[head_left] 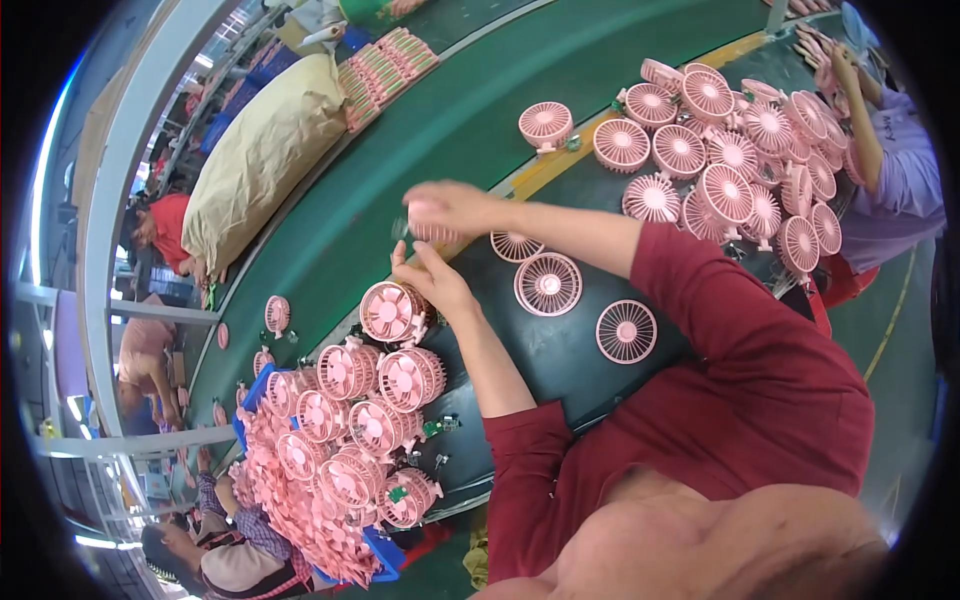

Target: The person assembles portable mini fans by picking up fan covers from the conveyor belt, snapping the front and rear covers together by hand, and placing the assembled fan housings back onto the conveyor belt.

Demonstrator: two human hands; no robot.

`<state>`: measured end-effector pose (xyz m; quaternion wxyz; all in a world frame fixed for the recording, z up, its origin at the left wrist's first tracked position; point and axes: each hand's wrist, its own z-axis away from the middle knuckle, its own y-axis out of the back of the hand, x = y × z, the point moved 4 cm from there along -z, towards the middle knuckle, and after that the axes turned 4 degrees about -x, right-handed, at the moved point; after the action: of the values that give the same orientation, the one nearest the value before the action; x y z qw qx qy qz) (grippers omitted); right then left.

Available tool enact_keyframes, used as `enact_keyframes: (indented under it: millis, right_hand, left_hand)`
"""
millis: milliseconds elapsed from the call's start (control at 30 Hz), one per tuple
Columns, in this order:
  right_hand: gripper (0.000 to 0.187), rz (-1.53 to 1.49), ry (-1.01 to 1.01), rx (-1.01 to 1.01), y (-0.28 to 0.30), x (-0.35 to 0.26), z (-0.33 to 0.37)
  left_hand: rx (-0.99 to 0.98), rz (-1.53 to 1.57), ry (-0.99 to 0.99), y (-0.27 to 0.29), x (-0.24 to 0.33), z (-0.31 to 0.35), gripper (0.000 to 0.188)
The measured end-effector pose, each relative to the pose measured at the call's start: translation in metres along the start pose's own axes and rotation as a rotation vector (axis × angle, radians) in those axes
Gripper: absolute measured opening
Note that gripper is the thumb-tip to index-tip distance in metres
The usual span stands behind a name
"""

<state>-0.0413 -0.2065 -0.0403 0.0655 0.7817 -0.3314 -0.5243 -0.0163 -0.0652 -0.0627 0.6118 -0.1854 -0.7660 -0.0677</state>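
Observation:
My right hand [458, 211] reaches in from the right and is wrapped round a pink fan head [430, 228], blurred by motion. Just below it is my left hand [440, 283], its thumb and fingers apart and pointing up toward that fan head; whether the fingertips touch it cannot be made out. Beside the left hand sits an open-fronted pink fan head [392, 311] with its blades showing. Round pink fan grilles lie on the dark table near my arms: one grille [547, 284] in the middle, another grille [627, 332] nearer me, and a third [515, 246] partly behind my right forearm.
Fan heads with blades [350, 372] crowd the left, some with green circuit boards [437, 427], beside a blue crate [385, 553] of pink parts. Grilled fans [730, 155] are piled at right, near a co-worker [895, 165]. A green conveyor belt [480, 95] runs behind; a big sack [265, 160] stands beyond.

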Motion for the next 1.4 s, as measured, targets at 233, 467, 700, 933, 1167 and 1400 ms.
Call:
enact_keyframes:
  millis: [233, 467, 700, 933, 1167, 1400]
  right_hand:
    - [0.038, 0.577, -0.345, -0.109, 0.131, 0.057, 0.009]
    - [0.031, 0.757, -0.429, -0.047, 0.175, 0.077, 0.052]
    - [0.046, 0.5, -0.271, -0.327, 0.096, 0.02, 0.037]
    - [0.062, 0.674, -0.175, -0.33, 0.03, 0.005, 0.068]
    - [0.058, 0.579, -0.297, -0.155, 0.039, -0.006, 0.067]
    - [0.044, 0.412, -0.195, 0.036, 0.046, 0.002, 0.062]
  left_hand:
    - [-0.074, -0.24, -0.291, 0.018, 0.051, 0.004, 0.024]
    - [-0.019, -0.182, -0.321, 0.034, 0.069, -0.003, 0.019]
    - [0.075, -0.733, -0.285, 0.08, 0.078, -0.014, 0.029]
    - [0.115, -1.187, -0.048, 0.12, 0.035, -0.053, 0.033]
    - [0.007, -1.37, 0.065, 0.116, 0.053, -0.04, 0.016]
    - [0.173, -1.264, -0.059, 0.105, 0.092, -0.023, 0.02]
